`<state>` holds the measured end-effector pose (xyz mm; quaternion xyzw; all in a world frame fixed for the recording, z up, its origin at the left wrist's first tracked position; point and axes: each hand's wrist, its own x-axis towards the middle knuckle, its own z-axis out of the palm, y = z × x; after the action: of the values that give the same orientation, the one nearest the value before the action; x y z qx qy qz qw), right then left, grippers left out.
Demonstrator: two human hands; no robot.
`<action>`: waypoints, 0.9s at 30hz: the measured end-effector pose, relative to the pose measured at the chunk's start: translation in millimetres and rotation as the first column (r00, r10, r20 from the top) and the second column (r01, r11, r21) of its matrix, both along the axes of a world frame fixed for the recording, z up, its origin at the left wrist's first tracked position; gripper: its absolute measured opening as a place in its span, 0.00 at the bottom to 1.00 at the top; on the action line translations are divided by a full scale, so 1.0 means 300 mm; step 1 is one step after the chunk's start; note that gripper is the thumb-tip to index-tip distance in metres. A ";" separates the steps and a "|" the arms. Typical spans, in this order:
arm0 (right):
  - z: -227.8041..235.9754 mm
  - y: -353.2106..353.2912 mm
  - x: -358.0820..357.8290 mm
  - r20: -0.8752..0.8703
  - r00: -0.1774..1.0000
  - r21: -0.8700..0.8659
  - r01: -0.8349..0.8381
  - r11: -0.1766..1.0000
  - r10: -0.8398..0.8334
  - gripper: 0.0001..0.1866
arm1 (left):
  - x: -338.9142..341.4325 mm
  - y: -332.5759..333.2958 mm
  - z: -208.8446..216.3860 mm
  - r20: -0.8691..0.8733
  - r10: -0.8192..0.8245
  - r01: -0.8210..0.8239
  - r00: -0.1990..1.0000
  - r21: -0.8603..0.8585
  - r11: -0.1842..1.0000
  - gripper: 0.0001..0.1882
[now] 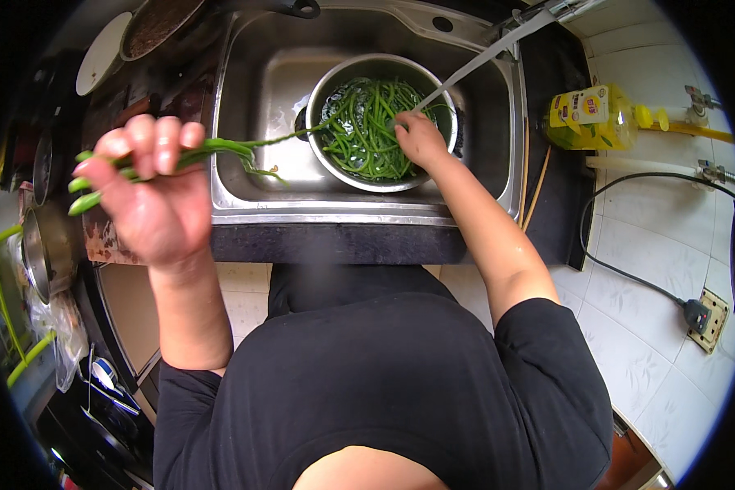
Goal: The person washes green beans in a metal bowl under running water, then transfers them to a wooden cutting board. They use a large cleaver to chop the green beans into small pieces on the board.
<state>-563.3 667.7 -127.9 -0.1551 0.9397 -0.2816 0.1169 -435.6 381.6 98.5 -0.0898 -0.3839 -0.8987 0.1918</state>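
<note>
Head view, looking down. The left hand (151, 192) is raised at centre left of the frame, over the left rim of the steel sink (245, 122); its grip is closed around a small bunch of long green beans (200, 153), whose cut ends stick out past the fingers toward the left edge while the thin tips trail rightward over the sink basin. The right hand (420, 139) reaches into the round metal pot (327, 90) that stands inside the sink at upper centre; its fingers are curled down among the green beans in the pot (363, 131), but whether this grip is closed on any of them cannot be told. A faucet spout (482, 57) slants in from the upper right, its end just above the right hand. The dark desk (339, 243) borders the sink along its near edge. A yellow bottle (588, 118) lies on the desk at the right of the sink, and a dark pan (159, 24) sits at the upper left.
</note>
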 end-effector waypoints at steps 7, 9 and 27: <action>-0.034 -0.116 -0.030 0.194 0.981 0.319 -0.078 0.945 0.016 0.19 | 0.002 0.098 -0.186 0.461 0.057 -0.052 0.885 -0.024 0.998 0.12; -0.018 -0.120 -0.016 0.119 0.991 0.270 -0.085 0.959 0.054 0.18 | 0.005 0.101 -0.224 0.545 -0.006 0.009 0.838 -0.003 1.000 0.12; 0.447 -0.087 0.227 -0.190 0.912 -0.379 -0.410 0.830 0.364 0.12 | -0.101 0.242 -0.357 0.648 -0.408 0.185 0.643 0.385 0.904 0.18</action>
<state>-495.1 641.5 6.3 -0.3786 0.8131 -0.4341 0.0845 -465.9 454.3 -8.7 0.2328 -0.2747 -0.9260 -0.1135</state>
